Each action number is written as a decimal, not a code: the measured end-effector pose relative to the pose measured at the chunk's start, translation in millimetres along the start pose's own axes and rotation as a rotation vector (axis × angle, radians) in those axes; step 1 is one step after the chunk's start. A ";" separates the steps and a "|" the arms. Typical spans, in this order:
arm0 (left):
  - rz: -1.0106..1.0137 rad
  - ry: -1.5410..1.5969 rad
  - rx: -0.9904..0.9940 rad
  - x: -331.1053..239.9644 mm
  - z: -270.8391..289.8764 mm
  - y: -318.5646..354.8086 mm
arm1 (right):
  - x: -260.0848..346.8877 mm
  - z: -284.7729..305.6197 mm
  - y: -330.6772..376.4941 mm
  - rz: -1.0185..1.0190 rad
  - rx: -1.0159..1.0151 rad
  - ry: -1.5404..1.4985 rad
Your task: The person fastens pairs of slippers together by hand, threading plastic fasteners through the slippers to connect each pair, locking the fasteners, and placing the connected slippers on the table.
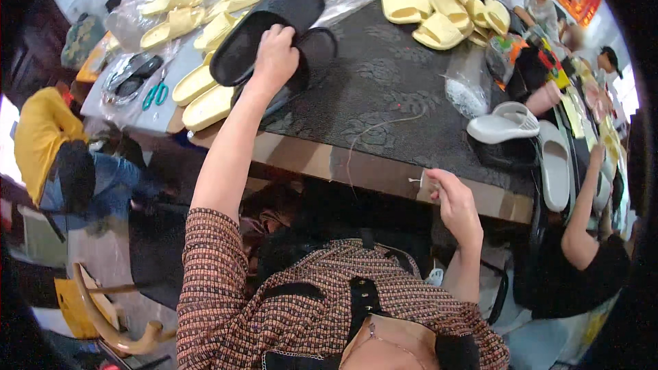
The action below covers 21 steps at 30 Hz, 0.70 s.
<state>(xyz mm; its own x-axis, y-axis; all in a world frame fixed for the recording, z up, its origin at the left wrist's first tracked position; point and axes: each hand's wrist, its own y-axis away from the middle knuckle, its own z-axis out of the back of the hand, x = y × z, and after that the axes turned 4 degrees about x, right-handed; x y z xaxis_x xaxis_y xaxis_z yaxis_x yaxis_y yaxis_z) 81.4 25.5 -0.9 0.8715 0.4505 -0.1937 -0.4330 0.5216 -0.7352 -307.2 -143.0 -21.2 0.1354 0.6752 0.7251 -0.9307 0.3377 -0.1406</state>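
My left hand is stretched over the left part of the table, its fingers closed on the edge of a black slipper that is tilted up, open side toward me. A second black slipper shows just behind it; whether I hold that one too, I cannot tell. Beneath them on the left lie pale yellow slippers. My right hand is at the near table edge, thumb and fingers pinched together. A small white piece sticks out from its fingertips, too small to name.
A thin thread trails over the dark patterned tablecloth. Teal-handled scissors lie at the left. More yellow slippers are piled at the back; grey slippers stand at the right. Several people sit around the table.
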 end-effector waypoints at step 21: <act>-0.186 0.514 0.319 -203.7 3.3 84.4 | -4.5 7.2 -22.6 0.057 -0.237 0.022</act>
<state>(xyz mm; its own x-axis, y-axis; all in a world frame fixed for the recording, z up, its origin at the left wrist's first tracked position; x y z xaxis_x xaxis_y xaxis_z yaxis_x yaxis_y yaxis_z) -133.5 -19.8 -21.3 0.9038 -0.0325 -0.4268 -0.2420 0.7836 -0.5722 -289.2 -158.5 -16.5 0.0951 0.7105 0.6972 -0.8315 0.4418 -0.3368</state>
